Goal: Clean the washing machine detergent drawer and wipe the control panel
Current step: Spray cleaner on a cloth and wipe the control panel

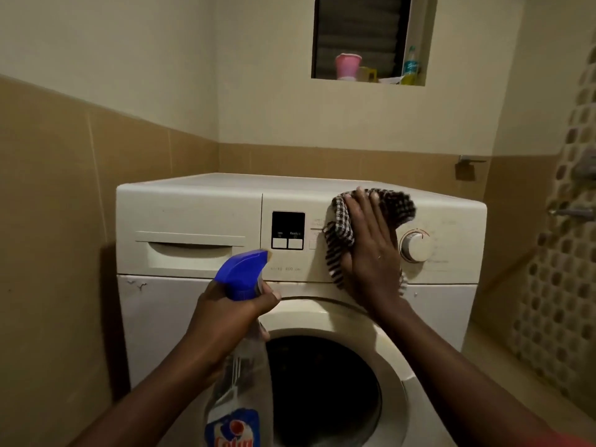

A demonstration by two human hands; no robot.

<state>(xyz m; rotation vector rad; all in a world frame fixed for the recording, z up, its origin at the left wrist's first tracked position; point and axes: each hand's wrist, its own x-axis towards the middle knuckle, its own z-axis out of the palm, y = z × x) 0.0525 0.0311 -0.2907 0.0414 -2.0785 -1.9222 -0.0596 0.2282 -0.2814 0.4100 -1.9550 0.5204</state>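
A white front-loading washing machine (193, 317) fills the middle of the head view. Its detergent drawer (190, 250) at the upper left is closed. On the control panel (296, 204), my right hand (371, 253) lies flat, pressing a brown-and-white checked cloth (396, 204) between the dark display (288, 230) and the round dial (415, 246). My left hand (225, 317) grips the neck of a clear spray bottle (235, 398) with a blue trigger head (242, 269), its nozzle pointing at the panel below the display.
The round door (396, 382) with dark glass sits below the panel. Tan tiled walls close in on the left and behind. A window ledge (367, 80) above holds a pink cup and a bottle. A patterned surface (561, 285) hangs at the right.
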